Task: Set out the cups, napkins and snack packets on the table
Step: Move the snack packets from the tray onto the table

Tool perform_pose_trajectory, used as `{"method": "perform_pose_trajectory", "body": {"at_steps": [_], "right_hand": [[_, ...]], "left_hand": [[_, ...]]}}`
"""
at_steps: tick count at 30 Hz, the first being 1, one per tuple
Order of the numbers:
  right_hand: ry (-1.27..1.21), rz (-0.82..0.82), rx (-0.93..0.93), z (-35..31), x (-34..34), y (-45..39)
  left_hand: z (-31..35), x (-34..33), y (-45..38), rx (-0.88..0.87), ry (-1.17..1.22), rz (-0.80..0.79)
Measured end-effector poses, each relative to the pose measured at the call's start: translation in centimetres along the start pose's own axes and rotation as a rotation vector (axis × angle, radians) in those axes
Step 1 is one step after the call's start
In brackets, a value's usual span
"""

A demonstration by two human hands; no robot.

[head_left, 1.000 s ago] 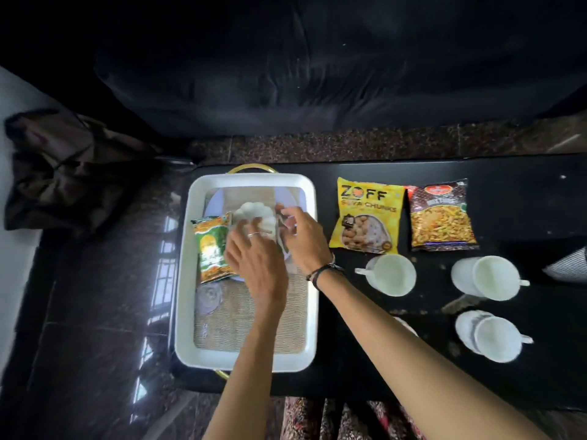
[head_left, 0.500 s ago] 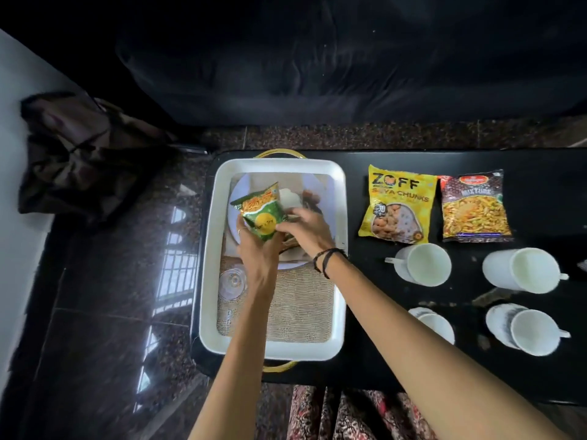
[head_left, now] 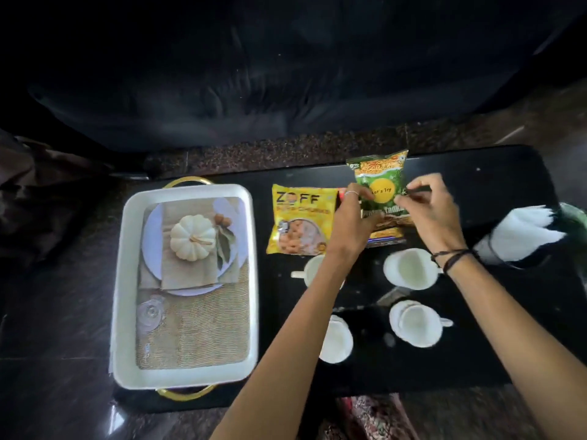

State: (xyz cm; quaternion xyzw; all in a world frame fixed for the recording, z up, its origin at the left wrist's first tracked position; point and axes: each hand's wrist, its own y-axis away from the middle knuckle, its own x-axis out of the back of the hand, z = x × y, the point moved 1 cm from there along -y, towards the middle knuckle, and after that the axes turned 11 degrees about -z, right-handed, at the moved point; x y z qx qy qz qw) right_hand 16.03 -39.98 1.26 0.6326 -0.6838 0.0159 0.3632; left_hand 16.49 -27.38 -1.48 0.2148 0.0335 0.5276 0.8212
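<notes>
While both hands' fingers pinch green packet (head_left: 379, 188) | left hand (head_left: 351, 222) | right hand (head_left: 427, 214)

Glossy black table (head_left: 495, 173), shiny plastic green packet (head_left: 379, 185), smooth white tray (head_left: 127, 249) with brassy handles.

Three snack packets (head_left: 379, 188), four cups (head_left: 409, 268), one tray (head_left: 127, 281).

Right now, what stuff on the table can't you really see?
All in the head view:
- Red snack packet: mostly covered by the green snack packet that the left hand and right hand hold over it.
- Cup below the yellow ZOFF packet: partly hidden by the left forearm.
- Near cup: partly behind the same forearm.
- White napkins: blurred near the right edge.
</notes>
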Motion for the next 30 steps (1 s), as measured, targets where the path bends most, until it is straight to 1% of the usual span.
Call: {"method": "perform_pose_trajectory", "body": {"at_steps": [4,6,9,12,15,17,20,22,23,25,28,29,30], "right_hand": [[0.120,-0.034,-0.048,2.2,4.3,-2.4],[0.192,-0.076,-0.095,3.1,5.2,-3.6],[0.267,-0.103,-0.167,4.7,6.3,-5.4],[0.329,-0.137,-0.203,6.3,6.4,-6.4],[0.383,-0.194,-0.227,7.7,5.5,-6.8],[0.449,-0.203,-0.212,8.2,5.3,-7.0],[0.679,-0.187,-0.136,8.7,4.7,-7.2],[0.856,-0.149,-0.009,8.6,4.4,-7.0],[0.894,-0.141,0.066,8.6,4.3,-6.8],[0.908,-0.148,0.179,8.3,4.4,-6.0],[0.879,-0.181,0.290,8.0,4.0,-4.1],[0.866,-0.179,0.329,8.2,3.7,-3.4],[0.851,-0.176,0.350,8.1,3.5,-3.0]], "left_hand": [[1.1,-4.9,-3.7,0.040,-0.034,-0.058],[1.1,-6.7,-5.1,0.082,-0.053,-0.059],[0.2,-9.1,-6.7,0.112,-0.146,-0.044],[-0.8,-10.7,-7.0,0.159,-0.284,-0.074],[-1.8,-10.9,-6.9,0.150,-0.475,-0.116],[-2.0,-11.1,-6.9,0.133,-0.594,-0.110],[-2.0,-11.2,-6.8,0.054,-0.834,-0.089],[-2.0,-11.2,-6.6,0.023,-0.946,-0.092],[-2.0,-11.2,-6.3,0.011,-0.973,-0.076],[-1.7,-11.1,-6.0,-0.040,-1.014,-0.025],[-1.2,-10.1,-4.9,-0.142,-1.131,0.046],[-2.0,-9.6,-4.3,-0.178,-1.152,0.087],[-1.9,-9.0,-3.3,-0.164,-1.175,0.106]]}}
